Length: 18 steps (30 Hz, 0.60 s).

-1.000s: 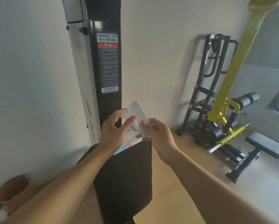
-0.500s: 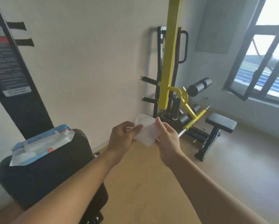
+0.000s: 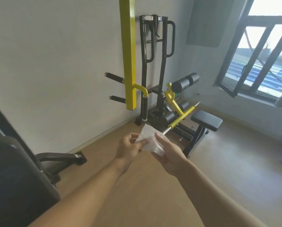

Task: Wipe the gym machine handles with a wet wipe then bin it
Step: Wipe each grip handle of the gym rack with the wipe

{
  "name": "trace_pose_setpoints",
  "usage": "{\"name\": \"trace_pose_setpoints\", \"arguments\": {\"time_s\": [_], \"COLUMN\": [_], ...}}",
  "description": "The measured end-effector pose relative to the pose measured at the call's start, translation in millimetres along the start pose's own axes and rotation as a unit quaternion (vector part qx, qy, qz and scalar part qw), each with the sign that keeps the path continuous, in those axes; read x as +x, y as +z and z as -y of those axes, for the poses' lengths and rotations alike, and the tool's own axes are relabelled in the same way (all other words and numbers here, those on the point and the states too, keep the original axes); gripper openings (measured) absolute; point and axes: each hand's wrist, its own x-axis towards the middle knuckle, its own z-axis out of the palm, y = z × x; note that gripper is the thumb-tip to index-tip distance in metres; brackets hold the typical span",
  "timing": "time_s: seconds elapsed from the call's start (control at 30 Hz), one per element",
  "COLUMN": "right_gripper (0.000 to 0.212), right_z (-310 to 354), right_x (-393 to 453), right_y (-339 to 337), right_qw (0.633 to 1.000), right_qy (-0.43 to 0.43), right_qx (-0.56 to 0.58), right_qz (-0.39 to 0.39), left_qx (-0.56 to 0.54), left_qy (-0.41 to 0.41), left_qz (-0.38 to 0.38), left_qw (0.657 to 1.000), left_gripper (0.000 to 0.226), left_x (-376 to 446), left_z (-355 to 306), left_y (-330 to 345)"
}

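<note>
Pinching a white wet wipe (image 3: 149,141) between thumb and curled fingers of the left hand (image 3: 130,147). Cradling its lower edge in the right hand (image 3: 168,152), fingers loosely bent beneath it.

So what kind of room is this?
Most likely a small gym room. There is a yellow and black weight machine with foam-padded handles, a roller pad and a little black padded seat on the wooden floor.

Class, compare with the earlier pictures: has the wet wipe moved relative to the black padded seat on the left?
Yes. The wet wipe, pinched by both hands, has moved rightward away from the black padded seat, toward the yellow machine's handles.
</note>
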Motion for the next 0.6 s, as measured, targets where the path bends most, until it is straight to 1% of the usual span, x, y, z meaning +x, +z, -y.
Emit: {"name": "trace_pose_setpoints", "arguments": {"time_s": [0.07, 0.17, 0.27, 0.33, 0.4, 0.47, 0.5, 0.57, 0.6], "right_gripper": [0.039, 0.032, 0.033, 0.035, 0.027, 0.015, 0.015, 0.025, 0.034], "right_z": [4, 9, 20, 32, 48, 66, 75, 89, 94], "right_x": [19, 55, 88, 115, 146, 178, 194, 225, 240], "right_y": [-5, -7, -3, 2, 7, 19, 27, 45, 56], "right_qw": [0.999, 0.995, 0.988, 0.981, 0.972, 0.961, 0.954, 0.950, 0.953], "right_qy": [-0.007, -0.004, 0.017, -0.007, -0.055, -0.120, -0.141, -0.160, -0.171], "right_qx": [-0.035, -0.058, -0.058, -0.070, -0.085, -0.122, -0.130, -0.138, -0.146], "right_qz": [-0.008, -0.077, -0.139, -0.179, -0.212, -0.220, -0.229, -0.228, -0.205], "left_qx": [0.002, 0.009, 0.012, 0.021, 0.024, 0.046, 0.053, 0.068, 0.090], "left_qy": [-0.003, -0.017, -0.020, -0.004, 0.021, 0.047, 0.057, 0.070, 0.078], "left_qz": [-0.009, -0.028, -0.046, -0.052, -0.051, -0.037, -0.022, 0.012, 0.026], "left_qw": [1.000, 0.999, 0.999, 0.998, 0.998, 0.997, 0.997, 0.995, 0.992], "left_gripper": [0.024, 0.018, 0.012, 0.011, 0.010, 0.015, 0.021, 0.036, 0.042], "left_x": [14, 43, 81, 113, 150, 190, 210, 249, 266], "left_z": [3, 9, 12, 7, 1, -8, -13, -20, -25], "left_y": [8, 10, 10, 11, 12, 14, 15, 17, 16]}}
